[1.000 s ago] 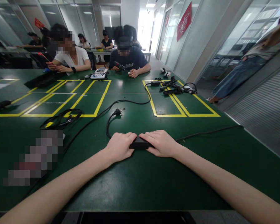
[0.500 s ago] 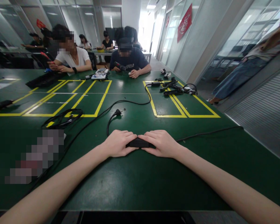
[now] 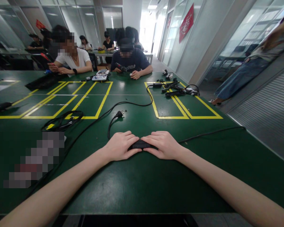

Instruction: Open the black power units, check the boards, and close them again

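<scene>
A flat black power adapter (image 3: 140, 144) lies on the green table (image 3: 142, 186) right in front of me. My left hand (image 3: 120, 145) grips its left end, fingers curled over the top. My right hand (image 3: 162, 145) grips its right end the same way. A black cord runs from the left end up to a loose plug (image 3: 119, 114). Another thin cable (image 3: 213, 133) leaves the right end toward the table's right edge.
A coil of black cable (image 3: 62, 120) lies at the left by yellow tape boxes (image 3: 97, 110). More adapters and cables (image 3: 177, 90) are piled at the far right box. Two people sit across the table, others behind; a person stands at the right.
The adapter was tilted up on edge between my hands a second ago; now it lies lower and flatter on the table. Both hands stayed on its ends.
</scene>
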A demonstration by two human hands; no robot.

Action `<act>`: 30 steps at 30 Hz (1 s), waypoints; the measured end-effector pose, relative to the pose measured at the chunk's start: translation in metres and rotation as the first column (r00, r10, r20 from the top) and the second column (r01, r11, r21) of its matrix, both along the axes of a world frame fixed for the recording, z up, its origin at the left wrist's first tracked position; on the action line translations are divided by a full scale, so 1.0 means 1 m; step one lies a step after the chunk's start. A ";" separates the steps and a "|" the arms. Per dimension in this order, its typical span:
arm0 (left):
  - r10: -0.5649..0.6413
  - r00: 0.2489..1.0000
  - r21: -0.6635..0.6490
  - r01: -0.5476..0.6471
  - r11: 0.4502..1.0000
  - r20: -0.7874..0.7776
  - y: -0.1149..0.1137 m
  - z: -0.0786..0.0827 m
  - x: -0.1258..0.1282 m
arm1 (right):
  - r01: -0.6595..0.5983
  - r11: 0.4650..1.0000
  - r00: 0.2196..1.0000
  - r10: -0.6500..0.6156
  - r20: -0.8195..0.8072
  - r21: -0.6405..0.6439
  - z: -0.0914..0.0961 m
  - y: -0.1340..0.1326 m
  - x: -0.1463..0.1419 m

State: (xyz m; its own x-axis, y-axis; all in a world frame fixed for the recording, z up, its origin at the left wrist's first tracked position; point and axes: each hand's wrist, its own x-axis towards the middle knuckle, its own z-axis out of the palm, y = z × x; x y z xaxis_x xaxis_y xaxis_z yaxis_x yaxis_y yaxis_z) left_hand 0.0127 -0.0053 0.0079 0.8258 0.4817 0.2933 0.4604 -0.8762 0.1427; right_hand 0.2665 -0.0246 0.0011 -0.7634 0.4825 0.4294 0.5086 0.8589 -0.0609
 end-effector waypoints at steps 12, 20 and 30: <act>0.098 0.991 -0.102 -0.089 0.991 0.090 -0.003 0.000 0.003 | -0.050 0.998 0.988 0.046 -0.146 -0.024 -0.003 0.001 -0.003; 0.307 0.950 -0.569 -0.219 0.792 0.062 -0.005 0.014 0.006 | -0.025 0.969 0.994 0.050 -0.097 0.245 -0.003 0.000 -0.003; 0.276 0.948 -0.321 -0.215 0.922 0.158 -0.004 0.007 0.003 | 0.014 0.918 0.936 -0.152 -0.318 -0.396 0.004 -0.003 -0.001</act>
State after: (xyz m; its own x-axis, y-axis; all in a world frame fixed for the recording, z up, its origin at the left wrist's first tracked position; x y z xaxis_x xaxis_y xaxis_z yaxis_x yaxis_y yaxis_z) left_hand 0.0153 -0.0098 0.0153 0.6107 0.7514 0.2499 0.5913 -0.6427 0.4872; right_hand 0.2658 -0.0274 0.0052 -0.5564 0.7161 0.4216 0.4668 0.6891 -0.5544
